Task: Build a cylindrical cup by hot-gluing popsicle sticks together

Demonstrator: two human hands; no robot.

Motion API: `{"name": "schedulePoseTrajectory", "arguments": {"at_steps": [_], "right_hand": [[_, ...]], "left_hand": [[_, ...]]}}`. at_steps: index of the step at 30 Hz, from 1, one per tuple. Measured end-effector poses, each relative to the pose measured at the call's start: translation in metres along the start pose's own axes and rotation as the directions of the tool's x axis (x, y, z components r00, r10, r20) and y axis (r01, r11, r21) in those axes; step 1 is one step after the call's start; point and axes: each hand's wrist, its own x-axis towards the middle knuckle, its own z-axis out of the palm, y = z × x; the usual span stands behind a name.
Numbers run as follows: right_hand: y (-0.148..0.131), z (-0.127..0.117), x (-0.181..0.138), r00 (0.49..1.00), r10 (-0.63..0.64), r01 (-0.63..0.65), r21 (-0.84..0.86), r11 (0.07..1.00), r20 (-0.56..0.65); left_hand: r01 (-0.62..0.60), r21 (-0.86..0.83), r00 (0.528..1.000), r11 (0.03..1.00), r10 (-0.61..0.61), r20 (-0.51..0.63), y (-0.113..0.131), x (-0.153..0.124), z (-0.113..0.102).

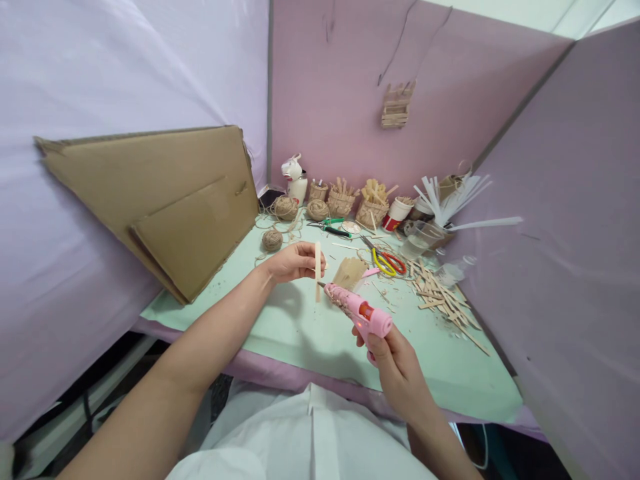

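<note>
My left hand [293, 261] is closed on a thin wooden stick [317, 270], which it holds upright above the pale green table [310, 333]. My right hand [395, 363] grips the handle of a pink glue gun [357, 310]. The gun's nozzle points left and touches the lower part of the stick. A small fan-shaped piece of glued sticks [350, 272] lies on the table just behind the gun.
Large cardboard sheets [170, 200] lean at the left. Twine balls [273, 240], small baskets of sticks [373, 207], green pliers [333, 228] and yellow and red scissors [387, 261] stand at the back. Loose sticks [445, 297] lie scattered at the right beside a plastic cup [420, 239].
</note>
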Motion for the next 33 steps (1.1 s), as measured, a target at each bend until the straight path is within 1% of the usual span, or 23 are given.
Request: {"name": "schedulePoseTrajectory", "arguments": {"at_steps": [6, 17, 22, 25, 28, 30, 32, 33], "right_hand": [[0.000, -0.001, -0.001, 1.000, -0.013, 0.013, -0.015, 1.000, 0.017], [-0.004, -0.005, -0.001, 0.998, 0.007, -0.003, -0.072, 0.997, 0.056], [-0.011, -0.010, 0.000, 0.995, 0.046, -0.033, -0.156, 0.987, 0.083], [-0.017, -0.023, 0.000, 0.991, 0.065, -0.033, -0.251, 0.967, 0.120], [-0.015, -0.044, -0.001, 0.982, 0.131, -0.071, -0.378, 0.923, 0.135], [-0.005, -0.061, 0.000, 0.975, 0.199, -0.128, -0.490, 0.862, 0.095], [0.011, -0.075, 0.004, 0.959, 0.283, -0.216, -0.618, 0.756, 0.011], [0.021, -0.081, 0.006, 0.943, 0.328, -0.271, -0.680, 0.681, -0.047]], "left_hand": [[-0.005, -0.006, 0.999, 1.000, 0.005, -0.047, 0.001, 0.000, -0.001], [-0.003, -0.014, 0.997, 1.000, 0.002, -0.077, 0.002, 0.000, 0.000], [-0.023, -0.016, 0.998, 1.000, 0.022, -0.062, 0.002, 0.001, -0.001], [-0.045, -0.033, 0.998, 0.998, 0.043, -0.047, 0.002, 0.001, -0.002], [-0.061, -0.052, 0.998, 0.997, 0.059, -0.031, 0.002, 0.001, -0.002], [-0.054, -0.047, 0.998, 0.997, 0.053, -0.018, 0.001, 0.001, -0.002], [-0.038, -0.032, 0.999, 0.999, 0.038, -0.014, 0.000, 0.001, -0.003], [-0.029, -0.025, 1.000, 0.999, 0.028, -0.011, 0.000, 0.001, -0.002]]}}
